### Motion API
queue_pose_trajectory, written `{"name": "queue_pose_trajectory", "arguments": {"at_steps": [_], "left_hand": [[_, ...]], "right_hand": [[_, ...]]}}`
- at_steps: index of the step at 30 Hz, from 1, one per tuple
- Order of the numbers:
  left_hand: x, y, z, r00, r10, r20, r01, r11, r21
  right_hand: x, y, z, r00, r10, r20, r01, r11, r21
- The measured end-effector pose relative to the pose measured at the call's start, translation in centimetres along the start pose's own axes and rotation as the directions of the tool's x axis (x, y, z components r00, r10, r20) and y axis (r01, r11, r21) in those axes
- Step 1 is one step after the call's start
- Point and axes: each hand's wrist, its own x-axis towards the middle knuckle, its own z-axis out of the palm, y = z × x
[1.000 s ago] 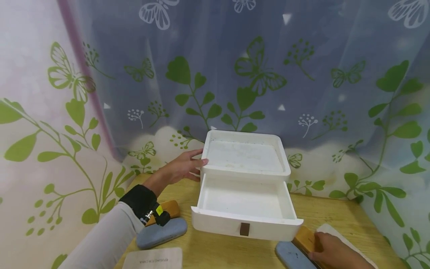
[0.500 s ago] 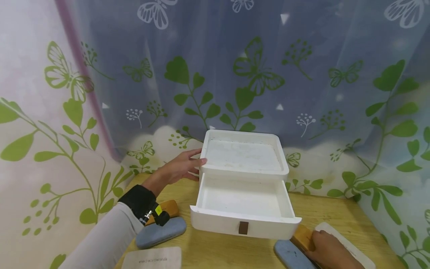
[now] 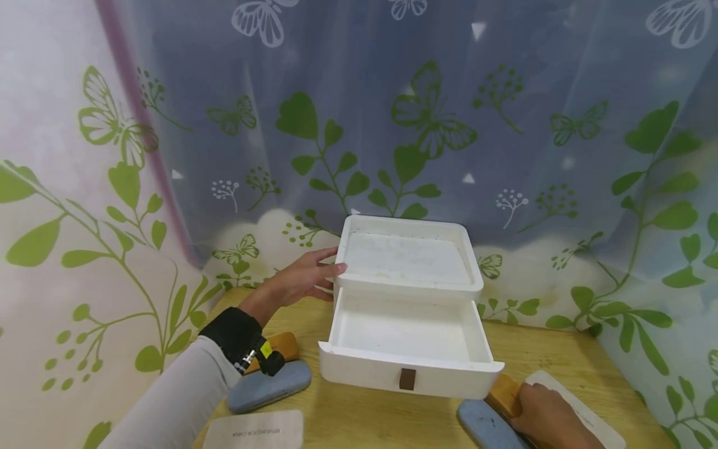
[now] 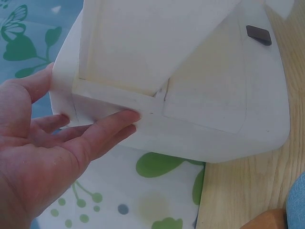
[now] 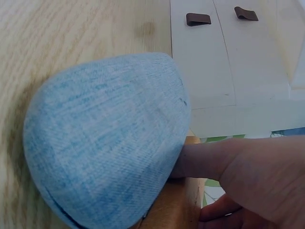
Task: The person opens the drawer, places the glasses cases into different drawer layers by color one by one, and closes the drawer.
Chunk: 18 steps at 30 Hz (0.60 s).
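A white drawer unit (image 3: 412, 287) stands against the back wall, with its upper drawer (image 3: 370, 368) pulled out. Nothing lies in that drawer. My left hand (image 3: 303, 277) rests against the unit's left side, thumb near the top rim; the left wrist view has its extended fingers (image 4: 107, 128) touching the wall. At lower right, my right hand (image 3: 548, 411) grips an orange-brown hard case (image 3: 505, 394), like a glasses case. In the right wrist view, the thumb goes between this case and a blue denim-textured case (image 5: 109, 138), which partly hides it.
Left of the unit lie another orange-brown case (image 3: 287, 347), a blue case (image 3: 269, 386) and a beige printed case (image 3: 258, 429). A second beige case (image 3: 586, 405) lies right of my right hand. Printed curtains enclose the wooden table (image 3: 387, 418).
My right hand has shifted slightly on the orange-brown case, its fingers drawn in more. My left hand, the drawer unit and the pulled-out drawer stay put.
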Motion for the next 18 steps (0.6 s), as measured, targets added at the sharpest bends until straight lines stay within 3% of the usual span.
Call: {"name": "queue_pose_trajectory", "arguments": {"at_steps": [10, 18], "left_hand": [[0.07, 0.11, -0.02, 1.000, -0.022, -0.020, 0.022, 1.000, -0.007], [0.06, 0.07, 0.00, 0.999, -0.042, -0.035, 0.042, 0.999, -0.002]], "right_hand": [[0.21, -0.05, -0.47, 0.999, 0.031, 0.032, -0.032, 0.998, 0.053], [0.15, 0.07, -0.92, 0.991, 0.099, 0.093, -0.109, 0.987, 0.114]]}}
